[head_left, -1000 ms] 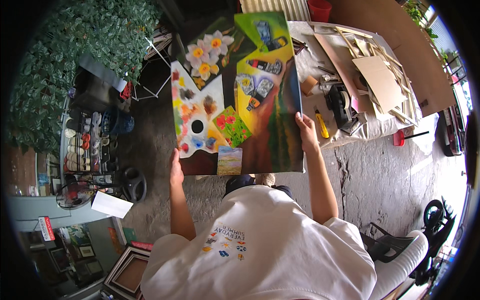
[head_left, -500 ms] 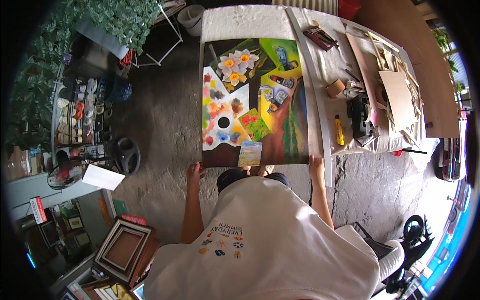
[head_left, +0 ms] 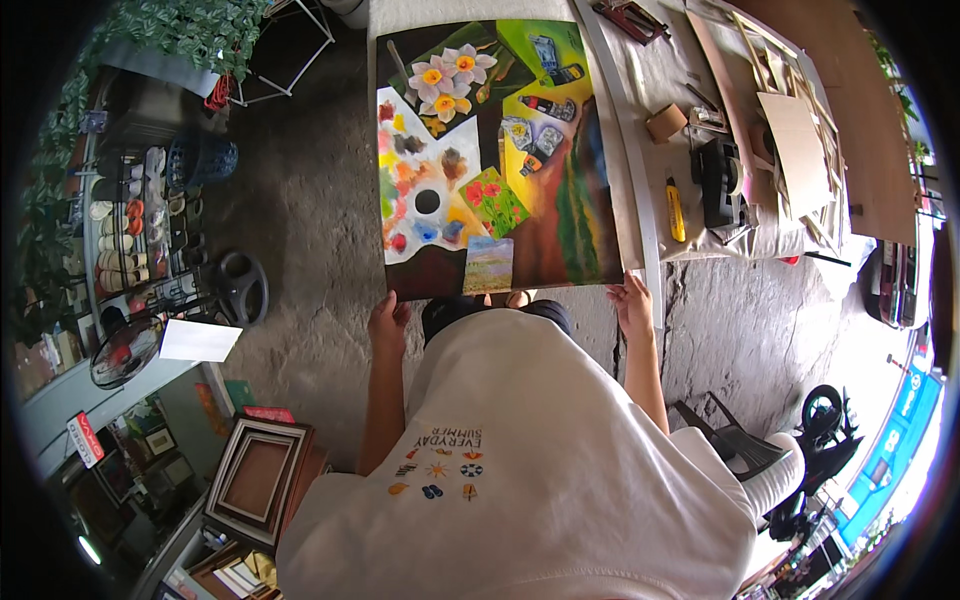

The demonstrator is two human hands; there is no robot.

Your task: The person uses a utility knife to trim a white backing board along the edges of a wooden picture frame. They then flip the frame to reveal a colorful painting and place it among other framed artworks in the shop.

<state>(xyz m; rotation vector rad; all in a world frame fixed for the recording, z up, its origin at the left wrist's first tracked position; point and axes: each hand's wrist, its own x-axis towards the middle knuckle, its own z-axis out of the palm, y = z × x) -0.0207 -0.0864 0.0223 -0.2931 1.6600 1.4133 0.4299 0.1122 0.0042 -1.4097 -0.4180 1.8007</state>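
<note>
A large unframed painting (head_left: 560, 240) shows white flowers, a paint palette and paint tubes. Its far part lies over a cloth-covered table (head_left: 440, 12), while the near edge reaches out toward my body. My left hand (head_left: 388, 322) is closed at the near left corner, thumb uppermost. At the near right corner my right hand (head_left: 632, 302) pinches the edge. The fingers under the painting are hidden. Beside its right edge runs a long metal straightedge (head_left: 643, 225).
On the table's right side are a yellow utility knife (head_left: 676, 210), a tape roll (head_left: 665, 123), a staple gun (head_left: 632, 20), a black tool (head_left: 720, 185) and wood strips with board pieces (head_left: 797, 150). Stacked frames (head_left: 258, 480) stand lower left, near a fan (head_left: 125, 350). A dark chair (head_left: 735, 440) is behind right.
The view has shifted, so the painting and table sit higher in the picture. Both hands stay at the painting's near corners, and its near edge looks slightly wider.
</note>
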